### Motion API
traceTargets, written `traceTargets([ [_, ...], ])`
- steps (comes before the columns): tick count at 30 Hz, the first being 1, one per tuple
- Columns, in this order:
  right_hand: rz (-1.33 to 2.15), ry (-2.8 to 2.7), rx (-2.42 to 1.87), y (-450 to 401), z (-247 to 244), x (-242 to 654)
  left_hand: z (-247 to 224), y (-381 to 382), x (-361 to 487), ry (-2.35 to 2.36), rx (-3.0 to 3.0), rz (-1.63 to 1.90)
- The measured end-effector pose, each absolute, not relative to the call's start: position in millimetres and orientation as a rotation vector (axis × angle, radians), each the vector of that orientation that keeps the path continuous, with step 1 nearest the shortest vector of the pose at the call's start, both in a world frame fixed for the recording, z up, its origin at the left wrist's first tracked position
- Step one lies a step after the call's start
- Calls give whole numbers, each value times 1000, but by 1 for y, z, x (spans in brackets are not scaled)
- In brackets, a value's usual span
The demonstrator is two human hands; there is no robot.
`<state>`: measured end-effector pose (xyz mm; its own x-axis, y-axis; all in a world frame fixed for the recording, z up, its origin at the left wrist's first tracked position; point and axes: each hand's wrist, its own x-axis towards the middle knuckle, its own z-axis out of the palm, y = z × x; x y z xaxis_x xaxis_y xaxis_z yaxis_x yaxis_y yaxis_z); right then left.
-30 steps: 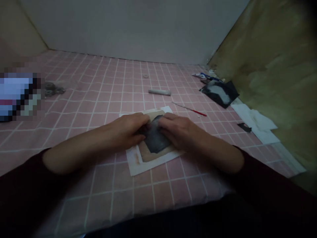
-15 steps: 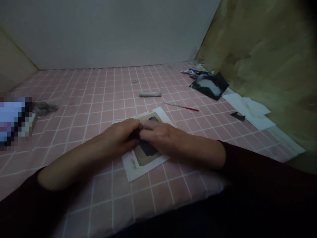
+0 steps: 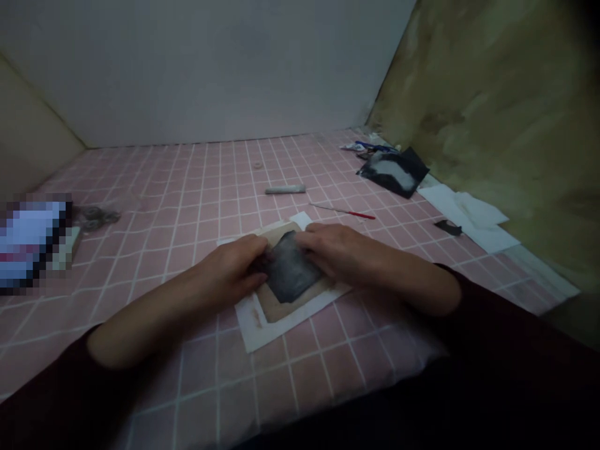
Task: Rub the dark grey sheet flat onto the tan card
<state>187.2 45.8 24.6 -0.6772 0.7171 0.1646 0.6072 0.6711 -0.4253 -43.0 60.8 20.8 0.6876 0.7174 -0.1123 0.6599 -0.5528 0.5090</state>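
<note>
A dark grey, uneven-edged sheet lies over a tan board, which rests on white paper. My left hand is closed at the sheet's left edge, thumb below and fingers curled above. On the opposite side, my right hand pinches the upper right edge of the same sheet. The fingertips of both hands are partly hidden, and the dim light blurs what lies between them.
Beyond the paper lie a red-handled thin tool and a grey tube-like bar. At the right are a black-and-white sheet, white papers and a black scrap. A pixelated screen stands left.
My hands have moved apart, the right one going rightward. More of the dark grey sheet now shows between them, spread out flatter. The view has tilted slightly up.
</note>
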Motion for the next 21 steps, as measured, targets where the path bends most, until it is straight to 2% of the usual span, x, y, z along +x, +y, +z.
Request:
traceTargets([
  [3,605,-2387,-1115,51,37,197,20,61,-44,1038,2386,135],
  [8,1351,-1855,-1005,53,42,193,22,59,-44,966,2432,179],
  [11,1659,-1547,-965,52,37,190,21,56,-43,945,2443,202],
  [15,1862,-1251,-907,49,34,189,20,51,-40,968,2456,203],
  [21,2034,-1090,-780,51,32,191,15,49,-37,987,2499,263],
])
